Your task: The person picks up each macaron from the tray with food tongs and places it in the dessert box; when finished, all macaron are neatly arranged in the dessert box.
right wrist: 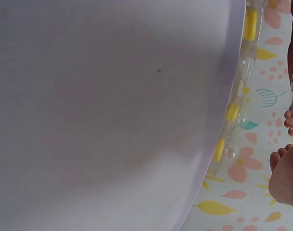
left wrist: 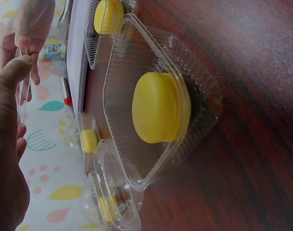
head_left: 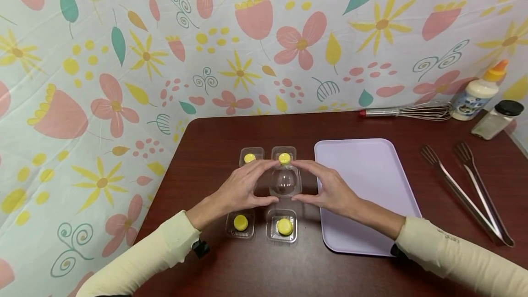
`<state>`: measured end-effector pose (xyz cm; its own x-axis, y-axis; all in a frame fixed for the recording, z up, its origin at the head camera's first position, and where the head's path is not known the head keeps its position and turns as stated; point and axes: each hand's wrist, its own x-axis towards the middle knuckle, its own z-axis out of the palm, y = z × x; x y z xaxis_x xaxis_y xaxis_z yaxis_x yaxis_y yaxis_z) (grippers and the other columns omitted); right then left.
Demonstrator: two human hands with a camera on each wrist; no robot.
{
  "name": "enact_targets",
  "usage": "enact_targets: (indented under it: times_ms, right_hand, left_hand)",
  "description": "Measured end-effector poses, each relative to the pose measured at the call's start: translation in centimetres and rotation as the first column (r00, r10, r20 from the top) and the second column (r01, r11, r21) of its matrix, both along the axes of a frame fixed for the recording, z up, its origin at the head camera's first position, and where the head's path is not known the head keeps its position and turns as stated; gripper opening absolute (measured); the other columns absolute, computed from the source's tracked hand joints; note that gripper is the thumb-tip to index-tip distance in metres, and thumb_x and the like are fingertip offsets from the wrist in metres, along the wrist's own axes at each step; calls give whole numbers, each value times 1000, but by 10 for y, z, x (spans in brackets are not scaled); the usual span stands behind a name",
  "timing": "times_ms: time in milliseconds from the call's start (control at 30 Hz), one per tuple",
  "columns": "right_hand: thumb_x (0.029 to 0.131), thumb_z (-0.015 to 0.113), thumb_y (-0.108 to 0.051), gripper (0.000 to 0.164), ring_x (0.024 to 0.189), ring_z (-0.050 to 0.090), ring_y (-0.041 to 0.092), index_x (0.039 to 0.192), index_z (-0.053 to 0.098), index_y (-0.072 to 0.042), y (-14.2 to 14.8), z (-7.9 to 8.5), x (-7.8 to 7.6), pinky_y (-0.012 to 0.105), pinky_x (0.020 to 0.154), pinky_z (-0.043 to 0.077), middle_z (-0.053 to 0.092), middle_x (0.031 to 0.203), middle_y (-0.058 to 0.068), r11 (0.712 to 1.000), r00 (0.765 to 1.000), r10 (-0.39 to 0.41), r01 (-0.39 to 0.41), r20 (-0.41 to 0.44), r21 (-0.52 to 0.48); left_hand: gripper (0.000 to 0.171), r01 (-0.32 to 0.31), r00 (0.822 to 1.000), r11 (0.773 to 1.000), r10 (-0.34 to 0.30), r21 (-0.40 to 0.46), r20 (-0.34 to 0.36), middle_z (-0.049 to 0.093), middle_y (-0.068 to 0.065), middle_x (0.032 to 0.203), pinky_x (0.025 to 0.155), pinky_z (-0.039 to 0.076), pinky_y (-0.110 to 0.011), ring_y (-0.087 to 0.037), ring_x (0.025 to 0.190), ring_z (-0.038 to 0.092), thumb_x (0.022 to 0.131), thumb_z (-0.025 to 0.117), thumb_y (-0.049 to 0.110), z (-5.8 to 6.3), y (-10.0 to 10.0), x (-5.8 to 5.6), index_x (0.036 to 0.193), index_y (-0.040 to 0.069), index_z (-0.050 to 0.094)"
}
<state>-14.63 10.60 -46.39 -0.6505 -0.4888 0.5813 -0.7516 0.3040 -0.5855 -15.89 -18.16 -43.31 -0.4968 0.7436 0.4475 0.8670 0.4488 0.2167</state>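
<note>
My left hand (head_left: 241,188) and right hand (head_left: 332,189) face each other and pinch opposite edges of a clear domed plastic lid (head_left: 284,180). The lid is above the table; in the left wrist view it shows edge-on between both hands. Around it stand several clear square plastic boxes, each with a round yellow piece like a macaron. One macaron (head_left: 284,227) sits in the near box (head_left: 294,236), and another (head_left: 241,222) lies to its left. Farther back are two more boxes with macarons (head_left: 284,158). A domed lid (left wrist: 105,166) covers one back box in the left wrist view.
A lilac tray (head_left: 363,187) lies right of the boxes, under my right forearm. Metal tongs (head_left: 431,156) rest farther right. A whisk (head_left: 387,112), a white bottle (head_left: 474,97) and a black-capped jar (head_left: 492,123) stand or lie along the back by the floral cloth (head_left: 264,58).
</note>
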Motion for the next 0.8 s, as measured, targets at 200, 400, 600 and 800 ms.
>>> enact_targets:
  times_ms: [200, 400, 600, 800]
  right_hand:
    - [74, 100, -18, 89, 131, 63, 29, 150, 56, -2, -1, 0, 4, 31, 114, 46, 64, 145, 12, 998, 999, 36, -35, -25, 49]
    - [75, 99, -18, 86, 129, 65, 29, 149, 57, -1, -1, 0, 13, 45, 107, 53, 64, 143, 11, 993, 998, 64, -62, -18, 101]
    - [76, 99, -20, 83, 129, 65, 29, 145, 59, 3, -3, 1, 23, 46, 106, 54, 65, 141, 13, 981, 995, 84, -91, 44, 169]
    - [77, 98, -23, 81, 127, 66, 29, 143, 61, 5, -7, 6, 36, 45, 105, 54, 67, 140, 15, 960, 987, 77, -113, 144, 255]
  left_hand:
    - [89, 30, 999, 999, -31, -39, -34, 63, -8, 143, 110, 51, -39, -24, 130, 63, 82, 92, 45, -2, -1, 2, 150, 3, 52]
    - [86, 53, 999, 996, -53, -66, 1, 64, -5, 141, 111, 50, -35, -19, 131, 62, 83, 91, 48, -5, -5, 9, 149, 7, 55]
    - [83, 112, 994, 992, -112, -64, 5, 64, -4, 141, 110, 50, -31, -16, 130, 62, 83, 90, 49, -10, -10, 15, 146, 5, 57]
    - [84, 159, 987, 984, -161, -85, -12, 64, -5, 141, 110, 49, -30, -17, 129, 63, 83, 90, 51, -17, -12, 22, 144, 4, 57]
